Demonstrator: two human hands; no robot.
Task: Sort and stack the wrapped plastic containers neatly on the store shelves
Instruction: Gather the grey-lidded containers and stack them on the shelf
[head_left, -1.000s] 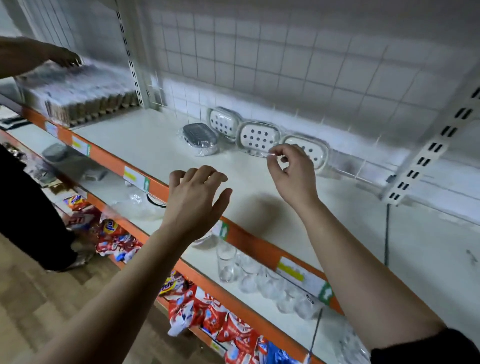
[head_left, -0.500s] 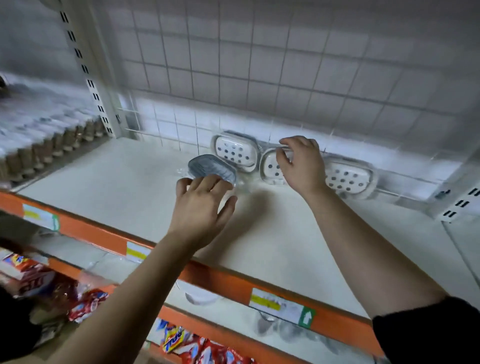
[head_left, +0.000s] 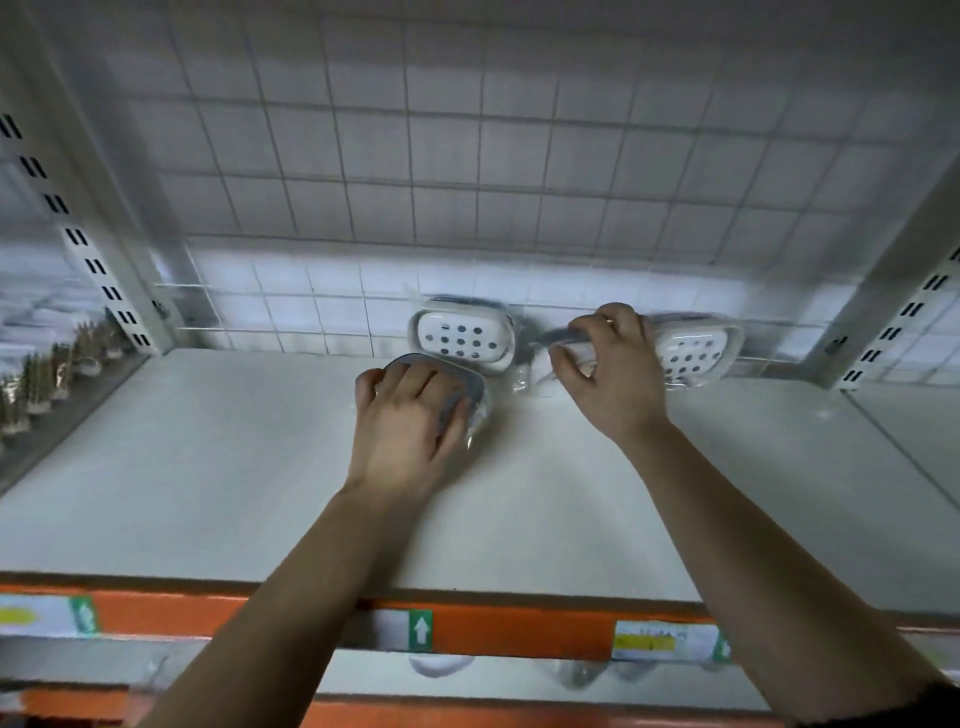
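White shelf (head_left: 208, 441), wire-grid back. Left hand (head_left: 408, 415) curled round flat grey container (head_left: 470, 387). Right hand (head_left: 615, 371) clamps middle container (head_left: 540, 366), beside propped container (head_left: 462, 335). Step: straightening row, likely. Next: stand grey one upright alongside.

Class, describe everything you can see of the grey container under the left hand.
The grey container is rounded, plastic-looking, sealed in clear crinkled wrap that shows at its right side. It rests on the white shelf, just in front of a white holed container leaning against the back grid. The left hand grips it from above, hiding most of it.
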